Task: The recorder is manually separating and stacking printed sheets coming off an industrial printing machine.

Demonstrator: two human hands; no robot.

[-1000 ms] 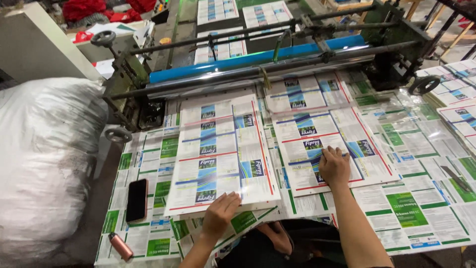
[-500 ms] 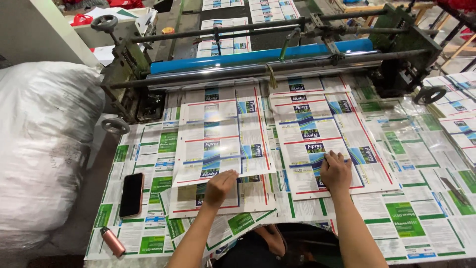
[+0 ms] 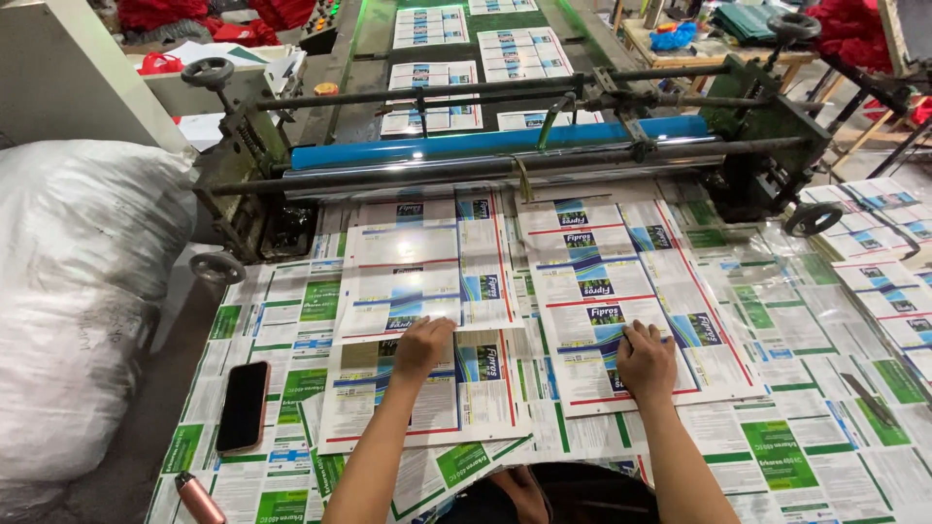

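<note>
Printed sheets (image 3: 427,281), 2 side by side on desk (image 3: 825,456) below blue roller (image 3: 495,146); left hand (image 3: 422,347) and right hand (image 3: 646,361) pressed flat, fingers released, grasping nothing. Phone (image 3: 243,406) far left of roller.

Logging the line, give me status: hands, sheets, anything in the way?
Left hand flat on left printed sheet. Right hand flat on right printed sheet. Phone lies clear, at left.
</note>
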